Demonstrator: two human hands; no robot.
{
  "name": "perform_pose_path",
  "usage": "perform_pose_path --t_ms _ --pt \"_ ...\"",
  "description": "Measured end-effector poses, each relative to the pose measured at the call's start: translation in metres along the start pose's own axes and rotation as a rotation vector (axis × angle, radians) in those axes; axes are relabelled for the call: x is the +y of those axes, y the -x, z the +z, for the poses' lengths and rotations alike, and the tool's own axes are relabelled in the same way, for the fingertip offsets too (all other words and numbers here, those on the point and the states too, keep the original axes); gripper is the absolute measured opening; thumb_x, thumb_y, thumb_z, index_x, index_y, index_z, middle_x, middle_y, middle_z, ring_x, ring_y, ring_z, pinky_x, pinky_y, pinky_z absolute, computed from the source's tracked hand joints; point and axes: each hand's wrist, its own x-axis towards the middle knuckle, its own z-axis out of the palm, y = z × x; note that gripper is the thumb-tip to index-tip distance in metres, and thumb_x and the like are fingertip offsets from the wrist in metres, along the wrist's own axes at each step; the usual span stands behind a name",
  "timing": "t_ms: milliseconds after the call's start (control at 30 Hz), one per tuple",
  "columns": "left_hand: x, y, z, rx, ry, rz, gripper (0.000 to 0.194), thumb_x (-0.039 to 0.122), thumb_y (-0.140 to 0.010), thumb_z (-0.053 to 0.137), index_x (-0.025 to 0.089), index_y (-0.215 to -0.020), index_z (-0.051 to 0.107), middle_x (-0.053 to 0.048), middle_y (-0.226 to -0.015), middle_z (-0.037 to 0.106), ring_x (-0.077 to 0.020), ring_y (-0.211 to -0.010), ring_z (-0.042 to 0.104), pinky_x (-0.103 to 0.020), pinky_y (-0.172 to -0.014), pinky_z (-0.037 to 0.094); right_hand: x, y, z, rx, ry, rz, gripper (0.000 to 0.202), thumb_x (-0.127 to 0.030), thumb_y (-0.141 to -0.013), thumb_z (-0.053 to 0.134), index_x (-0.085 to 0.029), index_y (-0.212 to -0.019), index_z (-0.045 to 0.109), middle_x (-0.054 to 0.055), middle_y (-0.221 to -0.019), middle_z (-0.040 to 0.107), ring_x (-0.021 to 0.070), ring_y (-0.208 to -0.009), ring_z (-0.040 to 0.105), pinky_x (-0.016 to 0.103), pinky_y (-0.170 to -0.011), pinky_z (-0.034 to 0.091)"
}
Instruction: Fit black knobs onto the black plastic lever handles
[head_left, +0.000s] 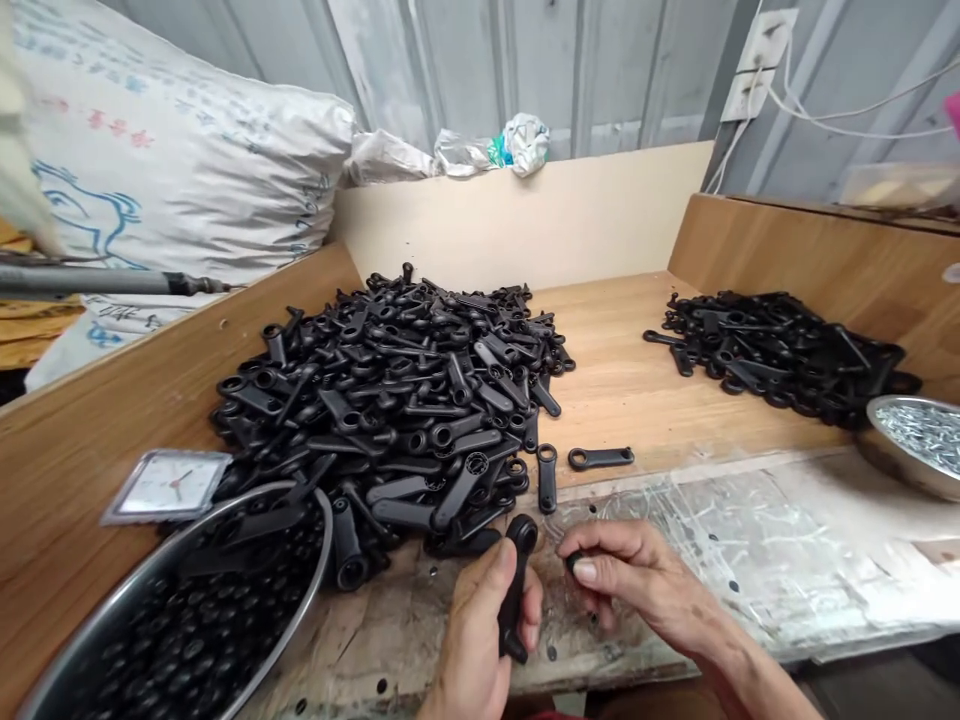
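Observation:
My left hand point(480, 625) is wrapped round a black plastic lever point(516, 590), its ringed end pointing up and away. Just to the right, my right hand point(626, 580) pinches a small round black piece point(576, 562) between thumb and fingers, a short gap from the lever. Two more levers lie on the wood beyond my hands, one upright in view point(547, 480) and one lying sideways point(601, 458). Behind my left hand rises a large heap of black levers point(405, 400).
A metal bowl point(328, 545) of small round black pieces stands at the lower left, near a square clock point(169, 485). On the right are a smaller pile of black parts point(780, 350) and a bowl of metal screws point(922, 435). Wooden boards edge the table.

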Motion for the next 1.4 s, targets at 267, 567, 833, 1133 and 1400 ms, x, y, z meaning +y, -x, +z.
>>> perform_pose_path --t_ms 267,567,833,1133,1400 --pt "0.004 -0.004 0.003 -0.003 0.244 -0.197 0.062 0.063 -0.058 0.067 0.012 -0.09 0.049 0.005 -0.048 0.04 -0.0064 -0.039 0.03 -0.018 -0.04 0.023 0.0 0.009 0.0 0.018 -0.043 0.017 0.014 -0.024 -0.06 0.069 -0.014 -0.067 0.063 -0.003 -0.053 0.046 0.0057 -0.047 0.036 0.017 -0.044 0.03" --pt "0.012 -0.002 -0.006 0.037 0.17 0.049 0.021 0.02 -0.054 0.063 0.013 -0.073 0.058 0.0 -0.067 0.054 -0.0119 -0.071 0.048 -0.02 -0.07 0.038 0.041 0.011 0.028 -0.066 -0.265 0.083 0.037 -0.022 -0.063 0.067 -0.018 -0.1 0.061 -0.002 -0.064 0.054 0.0082 -0.049 0.048 0.017 -0.041 0.042" --pt "0.017 0.003 -0.009 -0.314 -0.011 0.102 0.009 0.012 -0.052 0.056 0.015 -0.057 0.063 -0.005 -0.072 0.057 -0.0222 -0.123 0.026 -0.031 -0.101 0.023 0.029 0.015 0.031 -0.095 -0.048 0.127 0.015 -0.017 -0.066 0.062 -0.015 -0.081 0.06 -0.004 -0.061 0.046 0.007 -0.053 0.041 0.018 -0.049 0.036" --pt "0.006 -0.001 -0.006 -0.325 0.098 0.059 0.042 0.02 -0.055 0.06 0.019 -0.098 0.062 0.002 -0.124 0.043 -0.0196 -0.127 0.02 -0.029 -0.103 0.019 0.03 0.011 0.023 0.057 0.717 -0.174 0.026 -0.024 -0.079 0.048 -0.014 -0.102 0.057 -0.002 -0.06 0.051 0.0098 -0.051 0.045 0.02 -0.047 0.035" --pt "-0.004 -0.006 -0.014 -0.375 0.244 -0.389 0.056 0.058 -0.061 0.064 0.008 -0.088 0.056 -0.011 -0.08 0.058 -0.0208 -0.065 0.057 -0.026 -0.052 0.047 0.02 0.002 0.012 0.127 1.519 -0.79 0.025 -0.015 -0.085 0.04 -0.009 -0.1 0.058 0.006 -0.066 0.059 0.0164 -0.058 0.053 0.026 -0.055 0.042"
